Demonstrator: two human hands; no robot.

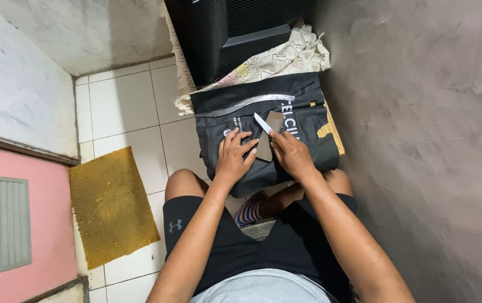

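A dark cloth (308, 109) with light stripes and print covers a low stand in front of my knees. On it lies a brown-grey flat stone (268, 143). My left hand (233, 156) rests flat on the cloth, fingertips touching the stone's left edge. My right hand (291, 152) grips a small knife (263, 123), whose pale blade lies angled across the stone's upper end.
A black ribbed box (224, 33) sits on a lace cloth (286, 59) behind the stand. A grey wall (420, 140) runs along the right. White floor tiles (123, 106), a yellow mat (112, 205) and a pink door (16, 224) lie to the left.
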